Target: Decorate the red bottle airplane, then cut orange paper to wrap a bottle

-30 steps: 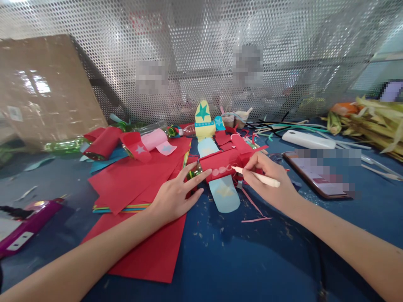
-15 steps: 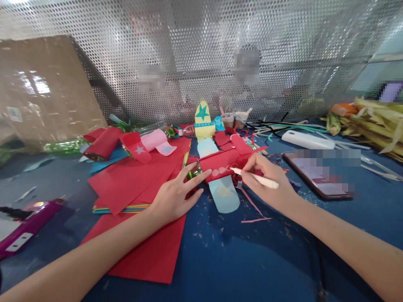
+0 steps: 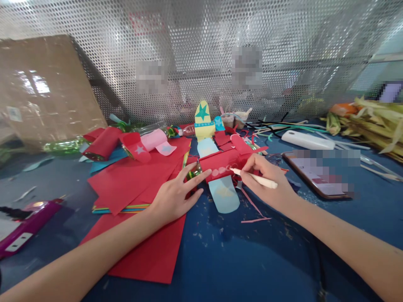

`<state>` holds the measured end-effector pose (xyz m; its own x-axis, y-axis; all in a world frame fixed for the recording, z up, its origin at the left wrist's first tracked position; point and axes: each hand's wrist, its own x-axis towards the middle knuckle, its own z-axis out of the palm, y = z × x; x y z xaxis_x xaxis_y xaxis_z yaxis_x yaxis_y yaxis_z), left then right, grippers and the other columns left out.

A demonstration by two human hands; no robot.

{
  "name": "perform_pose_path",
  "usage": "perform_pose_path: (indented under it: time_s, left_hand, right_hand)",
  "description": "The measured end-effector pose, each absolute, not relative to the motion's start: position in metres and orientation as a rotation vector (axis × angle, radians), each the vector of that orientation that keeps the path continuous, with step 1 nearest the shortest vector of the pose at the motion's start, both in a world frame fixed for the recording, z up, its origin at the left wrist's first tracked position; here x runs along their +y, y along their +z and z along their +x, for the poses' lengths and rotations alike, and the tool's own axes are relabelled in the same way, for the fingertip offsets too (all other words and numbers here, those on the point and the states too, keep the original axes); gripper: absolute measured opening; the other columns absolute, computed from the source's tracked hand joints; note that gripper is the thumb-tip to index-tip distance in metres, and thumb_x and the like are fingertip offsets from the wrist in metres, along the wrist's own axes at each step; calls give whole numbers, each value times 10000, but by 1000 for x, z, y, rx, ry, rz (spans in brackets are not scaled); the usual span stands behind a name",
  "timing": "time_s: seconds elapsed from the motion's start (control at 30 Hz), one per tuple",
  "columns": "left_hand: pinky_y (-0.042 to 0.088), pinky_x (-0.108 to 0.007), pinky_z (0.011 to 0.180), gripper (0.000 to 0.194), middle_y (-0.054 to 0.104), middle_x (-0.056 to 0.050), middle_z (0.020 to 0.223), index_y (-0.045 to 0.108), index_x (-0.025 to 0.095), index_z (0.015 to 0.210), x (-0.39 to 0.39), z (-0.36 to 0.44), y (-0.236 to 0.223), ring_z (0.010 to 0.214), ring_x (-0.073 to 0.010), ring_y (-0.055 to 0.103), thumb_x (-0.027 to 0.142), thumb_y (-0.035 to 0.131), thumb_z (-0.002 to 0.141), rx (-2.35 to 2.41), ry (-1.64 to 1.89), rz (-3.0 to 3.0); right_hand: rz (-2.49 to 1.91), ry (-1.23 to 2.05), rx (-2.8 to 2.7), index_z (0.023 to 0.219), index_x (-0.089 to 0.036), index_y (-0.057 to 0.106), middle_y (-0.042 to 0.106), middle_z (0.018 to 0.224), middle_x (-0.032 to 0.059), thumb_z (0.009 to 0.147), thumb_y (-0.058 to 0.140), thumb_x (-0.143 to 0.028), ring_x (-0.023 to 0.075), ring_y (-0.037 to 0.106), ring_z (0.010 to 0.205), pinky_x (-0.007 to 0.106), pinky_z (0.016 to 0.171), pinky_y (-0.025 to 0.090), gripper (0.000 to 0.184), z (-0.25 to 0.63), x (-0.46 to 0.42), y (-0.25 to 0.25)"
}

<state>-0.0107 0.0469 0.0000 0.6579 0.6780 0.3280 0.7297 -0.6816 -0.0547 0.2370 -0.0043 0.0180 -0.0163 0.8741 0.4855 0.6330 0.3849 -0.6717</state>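
Note:
A toy plane made from a bottle wrapped in red paper [image 3: 218, 161] lies at the centre, with pale blue paper wings [image 3: 224, 197]. Pale rounded patches run in a row along its red body. My right hand [image 3: 267, 178] pinches a white marker [image 3: 263, 181], its tip on or just over the last patch. Over the bottle's neck end rests my left hand [image 3: 178, 191], fingers spread, one fingertip touching the red paper. A yellow paper tail piece [image 3: 202, 119] with a green star stands behind the wings.
Red paper sheets [image 3: 151, 256] lie under my left forearm. Paper-wrapped rolls [image 3: 103, 143] sit back left, near a cardboard sheet [image 3: 47, 88]. A phone [image 3: 315, 178], a white glue gun-like tool [image 3: 308, 139] and corn husks [image 3: 378, 126] are right. A purple power strip [image 3: 28, 226] is left.
The marker and my right hand have shifted very slightly at the last pale patch. My left hand and the plane stay in place.

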Motion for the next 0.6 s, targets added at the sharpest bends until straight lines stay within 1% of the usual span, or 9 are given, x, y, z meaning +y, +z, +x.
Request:
perform_pose_path:
  time_s: [0.17,0.3,0.4,0.6]
  left_hand:
    - [539,-288,623,446,377,-70,1420,358,398,1380,47,-10,0,776,-149,642,390,369,935,-1160,-431,-2696]
    - [543,-298,623,447,376,-73,1420,356,392,1382,47,-10,1,812,-166,649,398,364,936,-1153,-428,-2695]
    - [544,-302,612,447,378,-73,1418,358,390,1381,47,-10,0,823,-177,655,400,365,935,-1155,-419,-2687]
    - [542,-292,624,451,381,-69,1418,351,394,1385,48,-11,-1,817,-169,651,402,366,935,-1149,-424,-2681]
  right_hand:
    - [-1325,326,-1716,722,-226,424,530,593,-51,806,521,-201,96,480,483,225,483,354,131,238,-4,17]
    - [-1309,347,-1733,718,-224,420,517,586,-54,803,528,-208,89,453,462,220,460,332,138,238,-4,17]
    - [-1298,356,-1724,728,-223,428,527,605,-52,811,526,-212,90,471,479,217,465,339,129,238,-3,17]
    - [-1312,378,-1732,731,-224,428,516,595,-53,807,527,-211,90,453,468,217,455,333,126,237,-4,17]
